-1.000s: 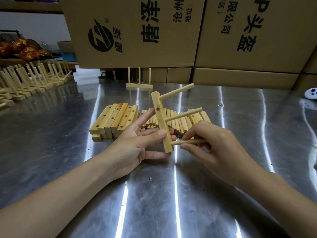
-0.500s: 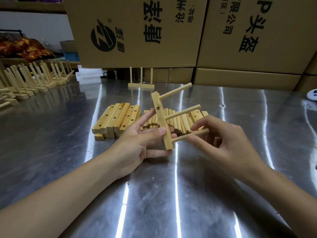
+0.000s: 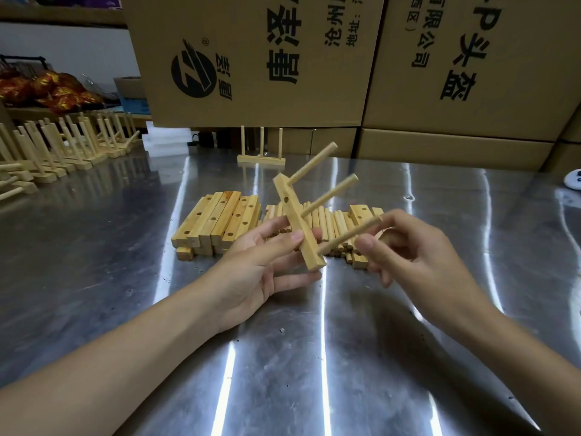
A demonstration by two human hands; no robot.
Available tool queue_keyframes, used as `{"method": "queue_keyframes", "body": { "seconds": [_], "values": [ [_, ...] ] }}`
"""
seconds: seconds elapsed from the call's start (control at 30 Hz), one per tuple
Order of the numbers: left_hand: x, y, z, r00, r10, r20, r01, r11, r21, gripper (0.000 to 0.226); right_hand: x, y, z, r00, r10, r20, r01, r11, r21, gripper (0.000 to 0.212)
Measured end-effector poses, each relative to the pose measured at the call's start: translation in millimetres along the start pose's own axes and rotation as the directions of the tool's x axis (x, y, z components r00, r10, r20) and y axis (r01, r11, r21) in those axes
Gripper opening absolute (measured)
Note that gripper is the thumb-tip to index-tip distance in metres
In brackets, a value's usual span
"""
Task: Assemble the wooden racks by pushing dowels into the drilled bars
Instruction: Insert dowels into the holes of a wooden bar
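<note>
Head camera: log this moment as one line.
left hand: holds bar | dowels: three in bar | right hand: at lowest dowel tip, grip unclear
</note>
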State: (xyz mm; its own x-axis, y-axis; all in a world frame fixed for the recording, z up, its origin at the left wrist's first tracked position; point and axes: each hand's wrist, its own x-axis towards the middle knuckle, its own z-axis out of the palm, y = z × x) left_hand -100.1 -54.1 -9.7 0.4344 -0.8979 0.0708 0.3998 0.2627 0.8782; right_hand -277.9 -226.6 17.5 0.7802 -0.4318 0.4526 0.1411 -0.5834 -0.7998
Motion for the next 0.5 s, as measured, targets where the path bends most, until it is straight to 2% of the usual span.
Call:
{"method": "queue_keyframes", "body": {
  "seconds": [0.07, 0.23, 0.5],
  "values": [
    [-2, 0, 3, 1.000, -0.016, 0.022, 0.016, 1.000, 0.017, 0.051, -3, 1, 6, 0.999, 0.016, 0.035, -0.015, 0.999, -0.031, 0.057],
    [-4, -4, 7, 0.999, 0.035, 0.010, -0.036, 0.991, 0.130, 0.051, -12, 2, 21, 0.999, -0.038, 0.016, 0.039, 0.995, -0.094, 0.030],
    [-4, -8, 9, 0.999, 0.034, 0.035, -0.042, 0.966, 0.257, 0.046, -8, 2, 17, 0.996, -0.014, -0.084, 0.002, 0.991, -0.136, 0.024]
  ]
}}
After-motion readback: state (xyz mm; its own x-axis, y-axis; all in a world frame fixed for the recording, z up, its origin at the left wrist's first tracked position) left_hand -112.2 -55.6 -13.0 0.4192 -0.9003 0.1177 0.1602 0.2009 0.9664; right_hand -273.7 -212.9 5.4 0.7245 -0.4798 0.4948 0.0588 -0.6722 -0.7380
